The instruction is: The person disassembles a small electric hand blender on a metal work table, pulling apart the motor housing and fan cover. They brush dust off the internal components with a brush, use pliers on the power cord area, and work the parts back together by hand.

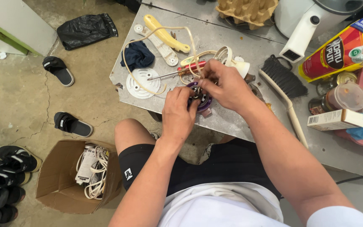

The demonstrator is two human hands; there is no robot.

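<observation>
From the head camera, looking down: both hands meet over a small round purple-and-dark part point(201, 97) that sits at the near edge of the grey metal table point(232, 42), just above the person's knees. The left hand point(178, 113) comes up from below and its fingers are curled around the part's left side, gripping it; the right hand point(225, 86) reaches in from the right and its fingertips are pinched closed on the part's top, though what exactly they pinch is hidden by the knuckles. The part lies between the two hands, touching both, so neither is clearly nearer; being round, it shows no long axis. A cream cable point(156, 40) loops from the spot under the right hand out across the table to the far left and back. A red-handled screwdriver point(177, 71) lies just beyond the hands, its long axis running left to right with the tip pointing left, close to the right hand's fingers. A white round cover point(141, 80) rests left of the hands, a dark blue cloth point(137, 54) beyond it, and a yellow plastic handle point(164, 31) farther still. To the right lie a black brush point(284, 77) with a pale handle, a red and yellow packet point(337, 52) and a small carton point(335, 120). On the floor at near left stands a cardboard box point(59, 176) with white cables, with sandals point(72, 124) around it.
</observation>
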